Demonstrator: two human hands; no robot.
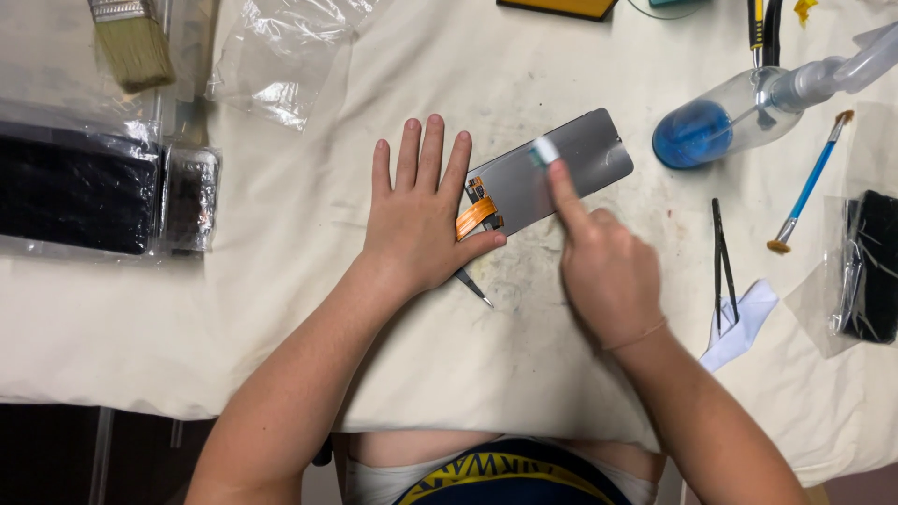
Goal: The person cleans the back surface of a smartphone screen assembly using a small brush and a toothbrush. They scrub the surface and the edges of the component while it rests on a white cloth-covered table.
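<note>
Under the right hand [608,271], on the cloth-covered worktop [281,309], lies a grey phone screen panel [552,168] face down, orange ribbon cable [475,215] toward the left hand [421,210]. Best worked with short, light strokes of the small brush [543,151], kept away from the cable, panel pinned flat. Right hand curled around the brush, forefinger stretched along it; left hand spread flat, gripping nothing, thumb beside the panel's near end.

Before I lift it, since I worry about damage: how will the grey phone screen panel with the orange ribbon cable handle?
The grey screen panel looks thin and flat, so probably light, fairly stiff, yet breakable if bent. Its orange ribbon cable curls loose at one end, likely floppy and easily snagged near the left hand.
</note>
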